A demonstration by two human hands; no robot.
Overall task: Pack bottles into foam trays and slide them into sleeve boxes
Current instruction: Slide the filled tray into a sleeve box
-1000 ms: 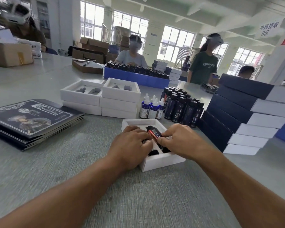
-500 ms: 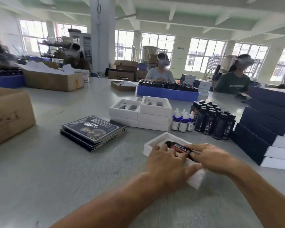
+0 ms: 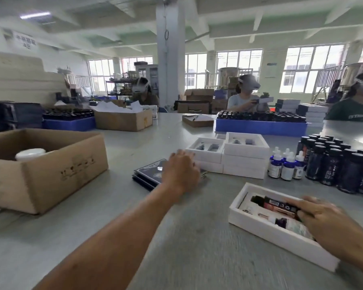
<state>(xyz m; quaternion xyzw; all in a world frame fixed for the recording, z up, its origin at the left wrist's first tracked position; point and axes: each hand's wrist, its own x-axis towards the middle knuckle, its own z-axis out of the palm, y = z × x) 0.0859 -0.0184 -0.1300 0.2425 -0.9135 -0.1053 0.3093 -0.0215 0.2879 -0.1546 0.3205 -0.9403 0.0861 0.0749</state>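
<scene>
Left of the foam tray (image 3: 260, 223), the left hand (image 3: 181, 171) rests spread on the booklet stack (image 3: 149, 174), while the right hand (image 3: 331, 220) presses flat on the dark bottle (image 3: 275, 205), which lies lengthwise.

A wide grey tabletop (image 3: 134, 143) stretches across a large workshop hall. A square pale concrete pillar (image 3: 170, 59) rises behind it to a ceiling of white beams (image 3: 218, 17) with greenish panels between them; a fluorescent tube (image 3: 35, 15) glows at upper left. Tall multi-pane windows (image 3: 310, 70) line the far wall and let in bright daylight. A white sign with dark characters (image 3: 25, 41) hangs at left, too blurred to read. Metal shelving (image 3: 122, 86) and a steel tank (image 3: 228, 76) stand near the windows, with cardboard cartons (image 3: 199, 95) stacked beside the pillar. Three people wearing headsets are at the tabletop's far side.
</scene>
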